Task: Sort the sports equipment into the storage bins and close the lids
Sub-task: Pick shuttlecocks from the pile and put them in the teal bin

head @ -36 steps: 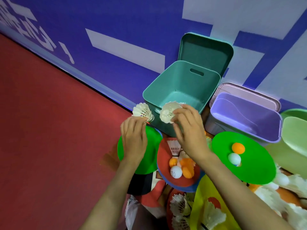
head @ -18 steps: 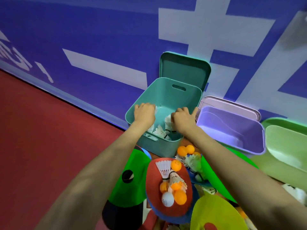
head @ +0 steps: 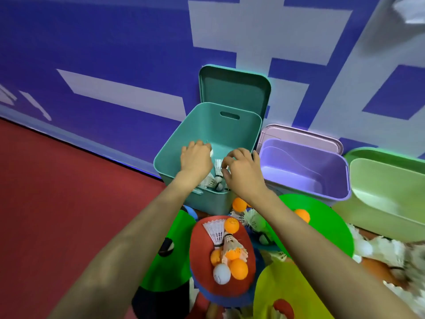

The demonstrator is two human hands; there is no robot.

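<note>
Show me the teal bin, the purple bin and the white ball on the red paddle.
teal bin (head: 226,132), head view, inner back wall under the handle slot.
purple bin (head: 310,163), head view, inner back wall.
white ball (head: 221,273), head view, its centre.

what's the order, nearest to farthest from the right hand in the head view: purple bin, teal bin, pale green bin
1. Teal plastic bin, beneath the right hand.
2. Purple plastic bin, just right of it.
3. Pale green plastic bin, far right.

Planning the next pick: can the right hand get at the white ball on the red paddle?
Probably yes: the white ball lies uncovered on the red paddle; the right hand need only draw back.
</note>
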